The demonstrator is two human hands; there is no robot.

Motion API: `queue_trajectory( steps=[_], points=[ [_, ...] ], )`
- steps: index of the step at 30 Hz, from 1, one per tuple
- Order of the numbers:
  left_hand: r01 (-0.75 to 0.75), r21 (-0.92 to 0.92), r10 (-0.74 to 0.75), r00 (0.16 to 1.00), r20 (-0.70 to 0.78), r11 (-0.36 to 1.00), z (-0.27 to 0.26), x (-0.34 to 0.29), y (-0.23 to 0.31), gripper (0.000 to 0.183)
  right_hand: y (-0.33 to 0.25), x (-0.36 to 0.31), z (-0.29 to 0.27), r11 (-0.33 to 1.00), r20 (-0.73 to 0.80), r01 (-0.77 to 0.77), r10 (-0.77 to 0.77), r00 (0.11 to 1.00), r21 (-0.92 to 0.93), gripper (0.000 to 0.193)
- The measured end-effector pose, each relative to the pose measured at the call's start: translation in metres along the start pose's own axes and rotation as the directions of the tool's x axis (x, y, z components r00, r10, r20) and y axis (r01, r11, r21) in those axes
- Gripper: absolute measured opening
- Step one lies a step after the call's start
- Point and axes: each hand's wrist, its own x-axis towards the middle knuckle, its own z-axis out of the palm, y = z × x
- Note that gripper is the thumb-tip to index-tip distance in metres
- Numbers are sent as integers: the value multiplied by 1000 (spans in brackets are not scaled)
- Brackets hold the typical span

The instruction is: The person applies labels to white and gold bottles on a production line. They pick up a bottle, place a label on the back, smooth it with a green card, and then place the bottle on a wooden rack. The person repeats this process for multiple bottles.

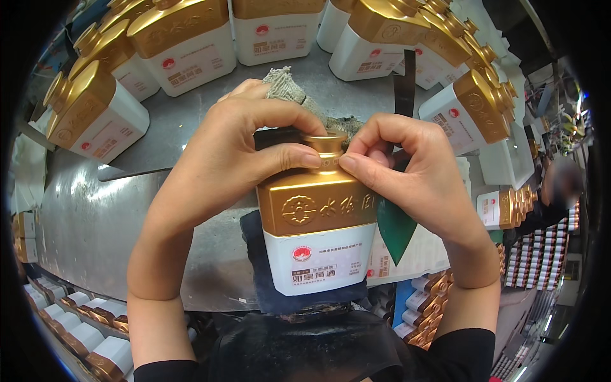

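many gold-topped white bottles [321, 223], one grey rag [286, 86]

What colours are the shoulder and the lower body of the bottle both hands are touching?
On the bottle, head view: gold shoulder, white lower body.

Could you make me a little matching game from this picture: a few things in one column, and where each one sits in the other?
Things:
1. left hand
2. right hand
3. grey rag
4. green sheet

Places:
A. pokes up behind the left hand's knuckles
B. thumb and finger pinch the cap of the gold-and-white bottle from the person's right
C. hangs below the right hand, beside the bottle
D. grips the bottle's neck from the person's left

Pairs: 1-D, 2-B, 3-A, 4-C
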Motion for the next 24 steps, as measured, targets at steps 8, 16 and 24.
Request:
queue_trajectory(
  steps=[8,16,24],
  points=[
    [-76,10,75,996,55,997,-2,3,-4,25,0,1,-2,1000,39,-25,25,999,9,15],
    [-36,-30,38,997,73,999,-5,3,-9,27,4,9,-18,992,63,59,-52,997,-113,15],
    [29,-180,-10,994,107,983,-6,8,-7,32,4,23,-23,960,152,217,-191,970,-176,26]
  ],
)
